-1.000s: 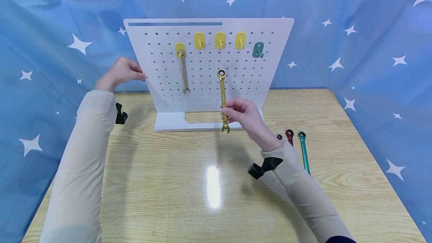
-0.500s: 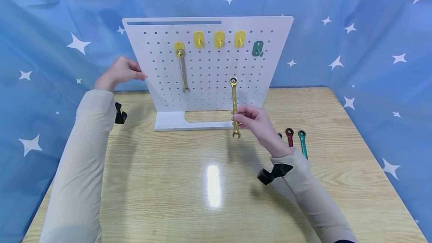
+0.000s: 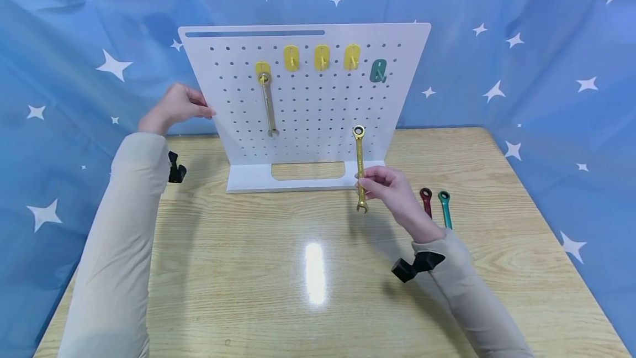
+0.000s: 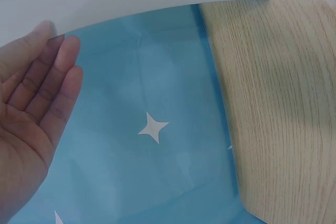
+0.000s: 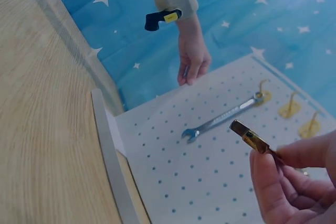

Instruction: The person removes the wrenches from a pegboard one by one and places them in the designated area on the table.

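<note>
A white pegboard [image 3: 308, 109] stands upright on the table, and my left hand [image 3: 181, 106] pinches its left edge between thumb and fingers. In the left wrist view the thumb [image 4: 32, 45] lies against the board's face. My right hand [image 3: 392, 192] holds a gold combination wrench [image 3: 360, 164] by its lower part, ring end up, in front of the board's lower right. A silver combination wrench [image 3: 269, 105] hangs by its ring from the leftmost yellow hook [image 3: 262, 67]. In the right wrist view the gold wrench [image 5: 251, 138] is seen nearly end-on.
Three bare yellow hooks, one of them the middle hook [image 3: 321, 58], and a green hook [image 3: 379, 70] sit along the board's top. A red wrench [image 3: 425, 199] and a teal wrench [image 3: 445, 209] lie on the wooden table [image 3: 248, 269], partly behind my right forearm. A blue starry cloth [image 3: 497, 43] hangs behind.
My right hand has moved right and down across the board's front, carrying the gold wrench away from the middle. The left hand keeps its place on the edge.
</note>
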Action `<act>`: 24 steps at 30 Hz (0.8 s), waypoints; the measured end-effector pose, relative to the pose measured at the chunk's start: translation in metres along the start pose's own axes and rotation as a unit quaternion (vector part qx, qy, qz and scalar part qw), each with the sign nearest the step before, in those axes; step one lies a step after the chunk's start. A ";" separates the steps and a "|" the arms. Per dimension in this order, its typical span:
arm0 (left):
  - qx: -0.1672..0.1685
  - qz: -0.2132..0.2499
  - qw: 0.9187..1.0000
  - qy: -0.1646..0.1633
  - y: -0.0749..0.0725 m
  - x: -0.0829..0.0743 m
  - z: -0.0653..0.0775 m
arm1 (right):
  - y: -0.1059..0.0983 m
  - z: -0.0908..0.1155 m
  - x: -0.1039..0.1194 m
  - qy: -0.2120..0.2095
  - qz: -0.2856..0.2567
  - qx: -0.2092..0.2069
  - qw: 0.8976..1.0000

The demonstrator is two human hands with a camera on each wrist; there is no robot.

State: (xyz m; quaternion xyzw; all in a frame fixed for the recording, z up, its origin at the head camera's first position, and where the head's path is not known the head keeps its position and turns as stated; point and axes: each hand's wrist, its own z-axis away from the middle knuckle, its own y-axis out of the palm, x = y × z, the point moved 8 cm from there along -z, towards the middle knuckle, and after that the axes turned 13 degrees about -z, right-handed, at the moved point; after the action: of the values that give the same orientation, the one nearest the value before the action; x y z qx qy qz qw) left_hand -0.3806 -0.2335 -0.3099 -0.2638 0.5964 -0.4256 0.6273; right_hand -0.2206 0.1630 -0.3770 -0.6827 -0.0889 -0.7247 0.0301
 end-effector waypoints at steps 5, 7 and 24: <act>0.000 -0.002 1.000 0.001 0.000 0.000 0.000 | -0.011 0.006 -0.008 0.012 0.012 -0.006 1.000; -0.001 -0.003 1.000 0.001 0.000 0.000 -0.001 | -0.017 0.008 -0.012 0.019 0.015 -0.012 1.000; 0.002 -0.005 1.000 -0.001 0.000 0.001 0.000 | -0.064 0.036 -0.032 0.025 0.036 -0.063 0.997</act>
State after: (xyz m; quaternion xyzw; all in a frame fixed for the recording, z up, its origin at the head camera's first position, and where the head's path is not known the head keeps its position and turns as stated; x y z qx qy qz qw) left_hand -0.3810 -0.2349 -0.3102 -0.2660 0.5934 -0.4298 0.6264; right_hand -0.1935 0.2296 -0.4122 -0.6676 -0.0175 -0.7442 0.0148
